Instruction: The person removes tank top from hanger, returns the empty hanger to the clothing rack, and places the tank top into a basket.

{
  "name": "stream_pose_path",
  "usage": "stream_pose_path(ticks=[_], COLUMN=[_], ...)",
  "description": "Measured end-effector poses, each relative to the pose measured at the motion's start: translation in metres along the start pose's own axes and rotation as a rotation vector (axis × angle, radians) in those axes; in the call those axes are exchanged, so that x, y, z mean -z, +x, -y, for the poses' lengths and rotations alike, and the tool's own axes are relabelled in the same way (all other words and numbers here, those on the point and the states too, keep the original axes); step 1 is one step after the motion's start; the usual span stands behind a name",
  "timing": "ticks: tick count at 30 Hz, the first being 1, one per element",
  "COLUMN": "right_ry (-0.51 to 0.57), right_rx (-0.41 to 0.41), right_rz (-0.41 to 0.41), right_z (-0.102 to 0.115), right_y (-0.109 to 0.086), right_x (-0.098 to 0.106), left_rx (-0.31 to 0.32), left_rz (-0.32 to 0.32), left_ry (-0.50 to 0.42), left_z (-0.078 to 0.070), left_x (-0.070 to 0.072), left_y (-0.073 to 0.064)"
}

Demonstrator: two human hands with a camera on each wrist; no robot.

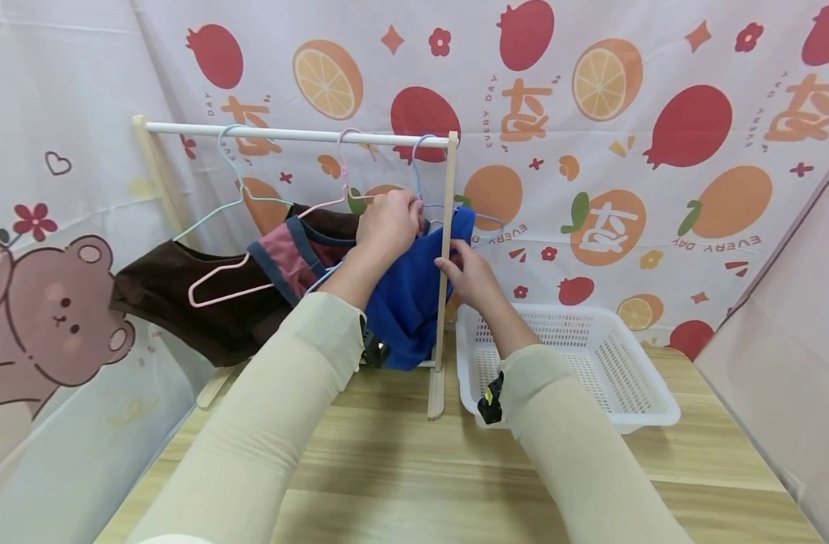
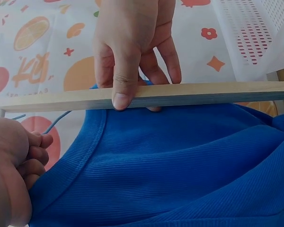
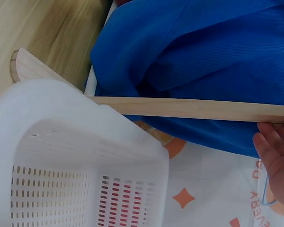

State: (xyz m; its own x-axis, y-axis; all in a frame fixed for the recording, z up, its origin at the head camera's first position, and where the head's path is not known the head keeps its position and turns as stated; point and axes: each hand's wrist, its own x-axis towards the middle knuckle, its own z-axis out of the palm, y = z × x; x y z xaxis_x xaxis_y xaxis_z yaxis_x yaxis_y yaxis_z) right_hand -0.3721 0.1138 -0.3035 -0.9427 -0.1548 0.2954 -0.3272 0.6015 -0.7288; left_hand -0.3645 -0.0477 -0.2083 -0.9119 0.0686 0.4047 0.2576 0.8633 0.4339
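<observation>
A blue ribbed garment hangs at the right end of the wooden rack, its neckline edge showing in the left wrist view. My left hand holds it near the neckline with curled fingers, close to the light-blue hanger. My right hand is at the rack's right post, thumb across the near side and fingers behind it, beside the garment. Part of the light-blue hanger sticks out past the post; the garment hides some of it.
On the rack's white rail also hang a dark brown garment on a mint hanger and a pink hanger. A pink garment with blue-grey trim is among them. A white perforated basket stands right of the rack on the wooden table.
</observation>
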Motion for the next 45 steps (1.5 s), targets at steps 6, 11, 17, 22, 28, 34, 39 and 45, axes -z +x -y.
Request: stream_pose_path(ticks=[6,11,17,22,28,34,39,45], right_ry=[0.009,0.008,0.021,0.018,0.022,0.025,0.030,0.025], right_rx=[-0.003,0.002,0.010,0.018,0.017,0.007,-0.005,0.007], right_rz=[0.001,0.002,0.001,0.005,0.013,0.015,0.021,0.009], right_z=[0.000,-0.001,0.000,0.001,0.001,0.000,0.001,0.001], right_y=[0.000,-0.001,-0.002,-0.003,-0.004,-0.004,-0.004,-0.003], right_x=[0.002,0.000,-0.001,0.000,-0.001,-0.002,-0.003,-0.003], left_rx=[0.020,0.021,0.007,-0.001,-0.014,-0.051,-0.053,-0.035], left_rz=[0.028,0.035,0.009,-0.004,0.005,0.014,0.029,-0.025], left_ry=[-0.021,-0.018,-0.007,0.009,0.003,-0.104,-0.216,-0.236], left_z=[-0.003,-0.002,-0.001,-0.002,-0.001,0.001,0.003,0.005], left_x=[0.002,0.001,-0.001,-0.002,-0.001,0.003,0.008,0.016], left_y=[0.000,-0.001,-0.004,-0.004,-0.005,-0.006,-0.009,-0.010])
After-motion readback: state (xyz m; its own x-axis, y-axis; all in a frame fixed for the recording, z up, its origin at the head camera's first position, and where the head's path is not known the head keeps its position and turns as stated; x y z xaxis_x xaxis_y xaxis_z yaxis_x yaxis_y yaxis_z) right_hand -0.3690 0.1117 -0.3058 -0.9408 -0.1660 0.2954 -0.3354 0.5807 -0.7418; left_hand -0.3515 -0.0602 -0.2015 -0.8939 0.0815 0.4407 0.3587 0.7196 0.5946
